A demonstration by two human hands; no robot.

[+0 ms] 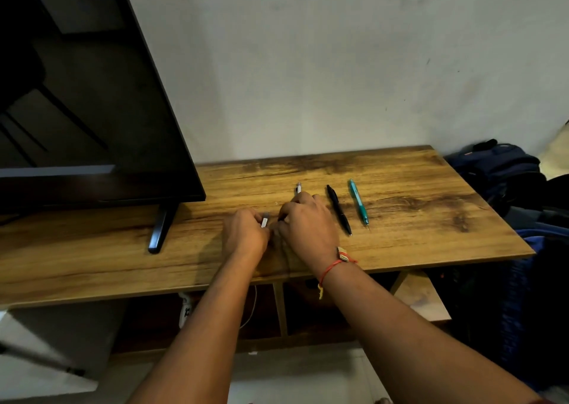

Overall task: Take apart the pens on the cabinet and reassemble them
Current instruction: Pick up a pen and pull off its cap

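Pens (338,209) on cabinet (431,219), apparently side by side

Bare cabinet top (431,219) right; television foot (160,231) blocks left.

Three pens lie on the wooden cabinet top (400,188), all placed here relative to the black pen (338,210) — a slim dark one lying flat, its tip pointing toward the cabinet's near edge. Just to its right, roughly parallel and apart from it, lies a teal pen (358,202) with a thin metal tip at its near end. To its left a white pen (298,188) shows only its far end, while further left a small pale piece (264,220) — apparently a separated part — sticks up.
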